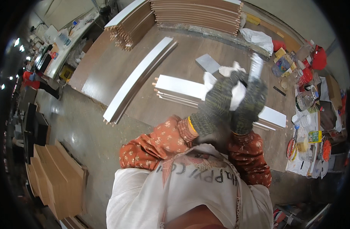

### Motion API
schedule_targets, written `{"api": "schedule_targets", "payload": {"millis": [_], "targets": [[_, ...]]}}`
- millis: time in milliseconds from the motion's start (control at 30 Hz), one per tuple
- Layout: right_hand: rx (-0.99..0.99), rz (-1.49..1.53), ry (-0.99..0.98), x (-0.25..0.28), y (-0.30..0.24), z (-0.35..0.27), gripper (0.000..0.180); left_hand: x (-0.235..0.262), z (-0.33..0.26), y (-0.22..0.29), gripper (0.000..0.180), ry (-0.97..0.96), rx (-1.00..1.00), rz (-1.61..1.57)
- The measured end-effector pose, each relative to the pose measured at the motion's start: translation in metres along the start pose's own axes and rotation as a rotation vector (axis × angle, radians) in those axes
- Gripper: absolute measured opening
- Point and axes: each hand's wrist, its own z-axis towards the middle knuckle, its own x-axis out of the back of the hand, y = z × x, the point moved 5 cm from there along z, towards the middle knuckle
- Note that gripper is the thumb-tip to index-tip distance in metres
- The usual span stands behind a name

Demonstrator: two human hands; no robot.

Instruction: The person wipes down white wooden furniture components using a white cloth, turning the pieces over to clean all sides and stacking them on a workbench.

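My left hand (217,100), in a dark knitted work glove, is closed on a white cloth (238,94) bunched between both hands. My right hand (252,100), gloved alike, grips a pale, shiny, bottle-like thing (256,65) that points away from me; motion blurs it. Beneath my hands lies a short stack of white-topped boards (181,86) with wooden pegs at the ends. Its middle is hidden by my hands. Just beyond them a grey rectangular block (208,63) rests on the wooden tabletop (190,47).
Long white-topped boards (138,80) lie at the left of the table. Tall stacks of pegged boards (196,16) stand at the back. Bottles (305,100), tape rolls (306,120) and red containers crowd the right. Cardboard (58,177) stands at lower left; a person (39,82) is far left.
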Motion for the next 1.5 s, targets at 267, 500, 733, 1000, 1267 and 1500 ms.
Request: {"api": "schedule_targets", "payload": {"millis": [267, 500, 733, 1000, 1267, 1500], "targets": [[-0.144, 0.163, 0.072, 0.007, 0.052, 0.000, 0.016, 0.055, 0.024, 0.015, 0.072, -0.824, -0.438, 1.051], [0.117, -0.147, -0.175, -0.008, 0.046, -0.004, 0.018, 0.056, 0.020, 0.014, 0.063, -0.886, -0.397, 1.180], [-0.478, -0.564, -0.100, 0.131, 0.245, -0.011, 0.025, 0.059, 0.019, 0.001, 0.063, -0.813, -0.549, 1.140], [-0.534, -0.803, 0.279, 0.235, 0.270, -0.054, 0.040, 0.051, 0.029, 0.018, 0.061, -0.794, -0.657, 1.248], [-0.613, -0.667, 0.227, 0.211, 0.267, -0.071, 0.027, 0.067, 0.034, 0.034, 0.061, -0.673, -0.629, 1.242], [-0.607, -0.460, 0.140, 0.191, 0.264, -0.057, 0.031, 0.095, 0.015, 0.055, 0.061, -0.659, -0.433, 1.234]]}}
